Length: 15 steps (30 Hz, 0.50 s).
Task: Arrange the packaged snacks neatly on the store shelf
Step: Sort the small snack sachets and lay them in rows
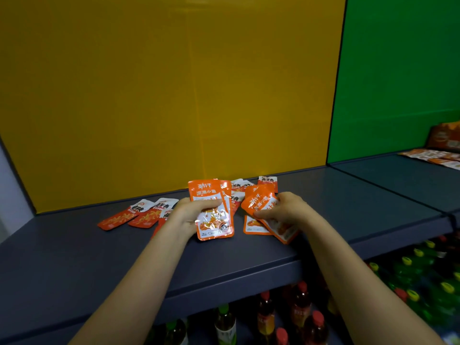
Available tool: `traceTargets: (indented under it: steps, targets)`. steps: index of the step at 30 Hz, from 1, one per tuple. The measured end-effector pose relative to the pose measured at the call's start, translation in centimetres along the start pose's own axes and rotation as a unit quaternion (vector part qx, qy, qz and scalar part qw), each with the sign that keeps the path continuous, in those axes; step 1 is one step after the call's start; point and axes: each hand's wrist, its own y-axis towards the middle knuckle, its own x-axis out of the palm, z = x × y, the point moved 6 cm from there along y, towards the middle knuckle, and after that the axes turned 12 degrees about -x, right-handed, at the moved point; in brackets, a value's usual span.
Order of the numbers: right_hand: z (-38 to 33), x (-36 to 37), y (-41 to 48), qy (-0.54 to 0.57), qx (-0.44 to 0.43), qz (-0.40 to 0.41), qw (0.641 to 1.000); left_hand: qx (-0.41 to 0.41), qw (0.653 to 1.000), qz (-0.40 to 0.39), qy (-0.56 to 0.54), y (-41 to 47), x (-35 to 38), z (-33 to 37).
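My left hand [189, 215] grips a small stack of orange snack packets [211, 195], held upright above the grey shelf [74, 257]. My right hand [283, 210] pinches another orange packet [258, 199], tilted, over more orange packets [254, 226] lying flat. Red-and-white snack packets [129, 215] lie scattered to the left of my left hand. More of them [268, 181] rest behind the stack, near the yellow back panel.
The yellow back panel [161, 95] closes the shelf bay; a green panel [398, 70] backs the bay to the right, where other orange packets [438, 155] lie. Bottles [266, 317] with red, green and yellow caps stand on the shelf below.
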Motion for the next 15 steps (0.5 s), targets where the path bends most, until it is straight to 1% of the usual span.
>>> traceTargets:
  steps: [3,6,10,15]
  targets:
    - [1.0,-1.6,-0.9,0.117,-0.048,0.013,0.992,-0.016,0.999,-0.034,-0.012,-1.0,1.9,0.3]
    - [2.8,-3.9,-2.1,0.198,-0.075,0.038,0.976,-0.004,0.999,-0.048,-0.001,-2.3,5.3,0.5]
    - [7.0,-8.1,-4.4,0.227,-0.087,0.072,0.967,0.002,0.998,-0.059,-0.014,-2.6,11.4,-0.4]
    - [14.5,-14.5,-7.9,0.266,-0.082,0.114,0.954,-0.027,0.994,-0.107,-0.015,-2.9,22.0,-2.7]
